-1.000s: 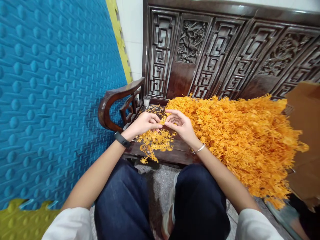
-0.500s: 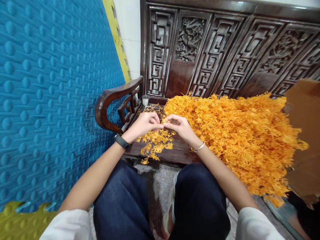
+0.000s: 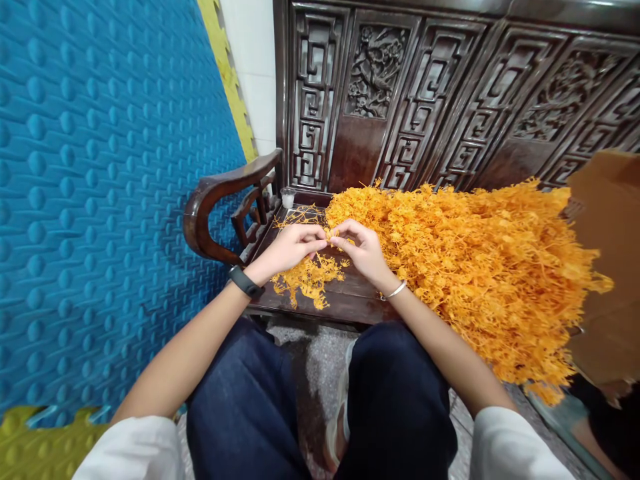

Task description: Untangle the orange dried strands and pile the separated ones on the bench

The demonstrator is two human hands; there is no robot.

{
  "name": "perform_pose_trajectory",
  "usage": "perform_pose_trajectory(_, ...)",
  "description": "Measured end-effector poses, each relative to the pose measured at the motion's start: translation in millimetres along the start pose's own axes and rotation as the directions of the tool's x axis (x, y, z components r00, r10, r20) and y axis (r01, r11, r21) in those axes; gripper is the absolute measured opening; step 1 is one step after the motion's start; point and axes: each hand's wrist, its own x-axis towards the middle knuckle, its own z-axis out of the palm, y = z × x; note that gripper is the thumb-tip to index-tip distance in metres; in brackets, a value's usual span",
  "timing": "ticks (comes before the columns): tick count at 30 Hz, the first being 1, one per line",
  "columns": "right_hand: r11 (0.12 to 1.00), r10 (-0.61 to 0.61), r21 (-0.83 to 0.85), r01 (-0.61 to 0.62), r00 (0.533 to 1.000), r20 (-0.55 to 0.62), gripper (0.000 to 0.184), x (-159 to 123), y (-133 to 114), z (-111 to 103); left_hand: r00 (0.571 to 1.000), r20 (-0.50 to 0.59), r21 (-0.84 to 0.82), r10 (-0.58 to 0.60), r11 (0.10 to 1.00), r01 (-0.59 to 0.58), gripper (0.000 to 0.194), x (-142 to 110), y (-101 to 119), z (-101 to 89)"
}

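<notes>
My left hand (image 3: 299, 247) and my right hand (image 3: 364, 252) meet over the dark wooden bench seat (image 3: 355, 303). Thumb and fingers of each are pinched on a small orange plastic flower piece (image 3: 330, 234), mostly covered by the fingertips. Below them lies a small loose pile of orange plastic flower pieces (image 3: 311, 277), with thin branching stems. Just right of my right hand rises a large heap of the same pieces (image 3: 475, 267). Thin bare orange stems (image 3: 301, 216) are scattered behind my left hand.
The bench's curved armrest (image 3: 210, 210) stands on the left, its carved backrest (image 3: 357, 150) behind. A small translucent cup (image 3: 288, 197) sits in the back corner. Brown cardboard (image 3: 607, 267) borders the heap on the right. A blue foam mat (image 3: 110, 200) fills the left side.
My fingertips have shifted slightly up and remain close together. The orange strand hanging at the bench's front edge has drawn up, and the small pile lies in a different shape.
</notes>
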Motion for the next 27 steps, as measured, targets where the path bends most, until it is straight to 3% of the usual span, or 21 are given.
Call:
perform_pose_trajectory(11, 0.994, 0.024, -0.100, -0.036, 0.993, -0.116, 0.009, 2.1, -2.5, 0.2, 0.995, -0.098, 0.102, 0.034, 0.995, -0.024, 0.018, 5.0, 2.7, 9.4)
perform_pose_trajectory(17, 0.968, 0.036, -0.234, -0.094, 0.970, -0.242, 0.004, 3.4, -2.5, 6.9, 0.995, -0.082, -0.070, -0.048, 0.997, 0.043, 0.016, 14.4, -1.7, 13.6)
perform_pose_trajectory(23, 0.937, 0.204, -0.213, -0.277, 0.928, -0.313, 0.003, 13.4, 5.3, 9.3, 0.983, -0.149, -0.117, -0.110, 0.989, 0.093, 0.014, 27.0, -11.9, 23.8)
perform_pose_trajectory(27, 0.913, 0.257, -0.198, -0.357, 0.880, -0.399, 0.003, 18.7, 12.0, 12.8, 0.972, -0.205, -0.022, -0.112, 0.994, 0.110, 0.016, 36.9, -15.5, 29.7)
